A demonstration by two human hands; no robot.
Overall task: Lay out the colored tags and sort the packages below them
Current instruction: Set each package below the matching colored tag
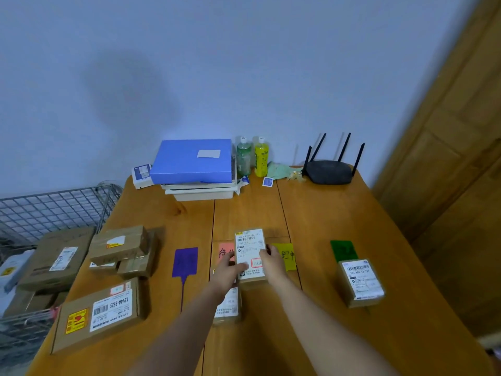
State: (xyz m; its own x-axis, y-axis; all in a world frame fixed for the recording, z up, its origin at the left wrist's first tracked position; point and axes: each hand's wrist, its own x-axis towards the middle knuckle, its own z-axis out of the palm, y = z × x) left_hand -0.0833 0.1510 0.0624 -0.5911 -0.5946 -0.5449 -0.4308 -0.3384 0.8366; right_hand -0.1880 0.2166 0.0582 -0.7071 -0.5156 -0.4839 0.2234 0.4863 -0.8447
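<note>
Both hands hold one small box point(250, 255) in the middle of the frame, above the bench point(339, 213). The left hand point(230, 268) grasps its left side and the right hand point(271, 260) grasps its right side. The box hides part of the pink tag point(225, 251) and yellow tag point(286, 255). It could get put under the wrong one, as they sit close together. It may also bump the box below point(229, 305). The purple tag point(185, 261) has no box yet. The green tag point(343, 249) has one box point(360, 282). The wire basket point(40, 213) at left holds more boxes point(58, 260).
</note>
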